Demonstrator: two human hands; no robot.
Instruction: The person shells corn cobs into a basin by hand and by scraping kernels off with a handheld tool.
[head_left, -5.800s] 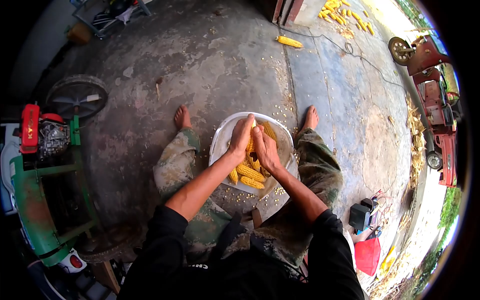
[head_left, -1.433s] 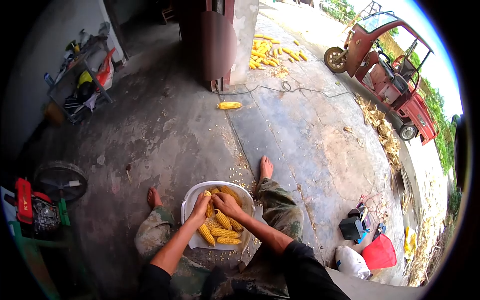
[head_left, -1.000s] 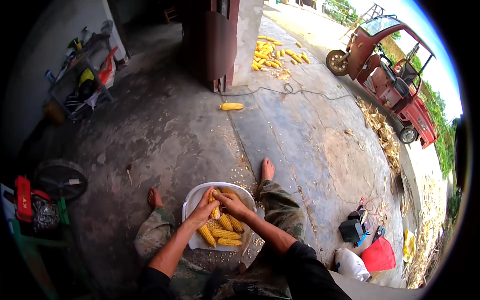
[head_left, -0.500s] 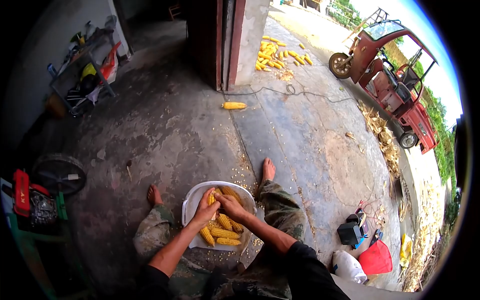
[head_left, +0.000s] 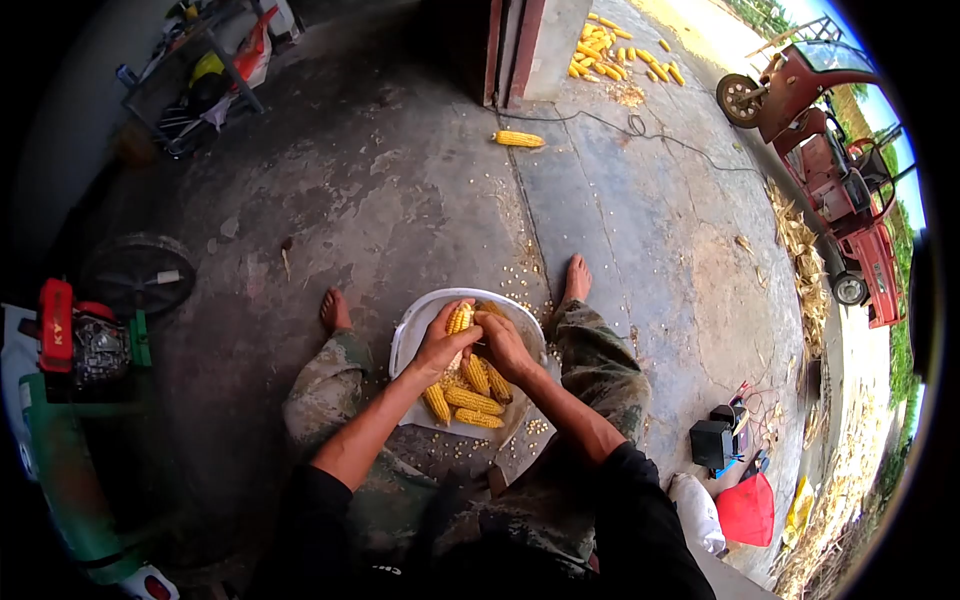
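Over a white basin (head_left: 408, 335), my left hand (head_left: 438, 345) is wrapped round a yellow ear of corn (head_left: 460, 318), which points up and away from me. A paler, bare-looking stretch shows low on this ear. My right hand (head_left: 505, 345) is closed against the ear's right side, its thumb and fingers pressed to it; part of the grip is hidden. Several more corn ears (head_left: 473, 400) lie in the basin beneath my hands. The basin sits between my legs.
Loose kernels (head_left: 520, 275) and a single ear (head_left: 518, 139) lie on the concrete floor. A corn pile (head_left: 600, 50) is beyond the door post (head_left: 510, 60). To the left stands a red engine (head_left: 80, 335); to the right are a black box (head_left: 711, 443), red bag (head_left: 746, 510) and red three-wheeler (head_left: 825, 160).
My view has tilted down and turned left, so the surroundings sit higher and further right. Both hands stay on the ear; my right hand has shifted from across it to its right side.
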